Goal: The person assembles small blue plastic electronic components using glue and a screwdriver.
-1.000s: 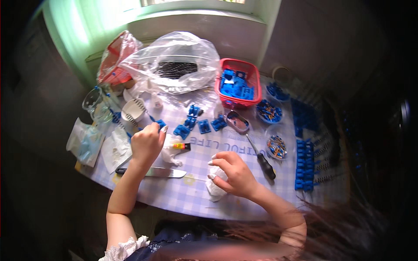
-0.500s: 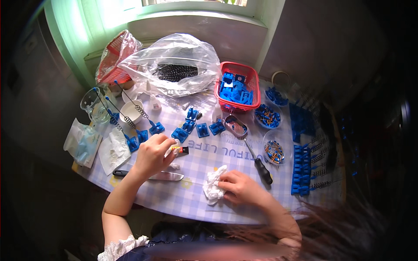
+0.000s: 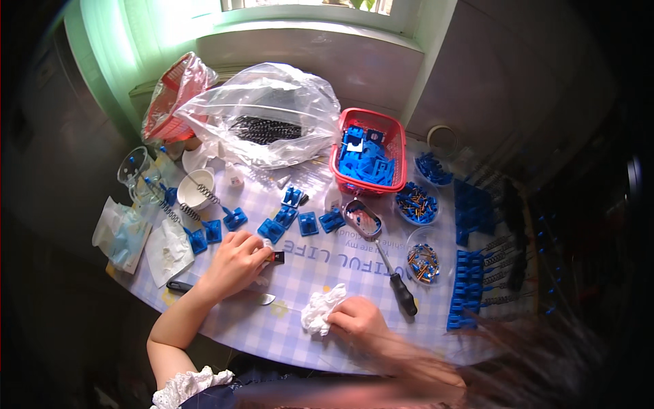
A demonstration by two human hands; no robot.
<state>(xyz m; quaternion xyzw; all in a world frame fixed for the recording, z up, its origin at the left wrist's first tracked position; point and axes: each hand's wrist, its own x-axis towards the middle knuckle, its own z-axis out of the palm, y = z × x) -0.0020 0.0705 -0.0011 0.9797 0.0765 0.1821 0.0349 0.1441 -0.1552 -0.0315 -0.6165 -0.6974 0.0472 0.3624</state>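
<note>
Right grip (image 3: 357, 320) is pinched almost closed on the edge of a crumpled tissue (image 3: 321, 310), just to its left; keep the pinch light, tissue bunched. Knife (image 3: 262, 299) runs under the left forearm: lift, don't drag across it. Left grip (image 3: 240, 262) is curled at a small black-capped tube (image 3: 278, 257); can't see how firmly, avoid squeezing. Don't bump the blue pieces (image 3: 272, 230) just beyond.

The head view looks steeply down from over the near side of the worktop (image 3: 272, 334), facing the far window (image 3: 368, 7); left hand (image 3: 240, 262) and right hand (image 3: 357, 317) sit close below its wide fisheye lens.
</note>
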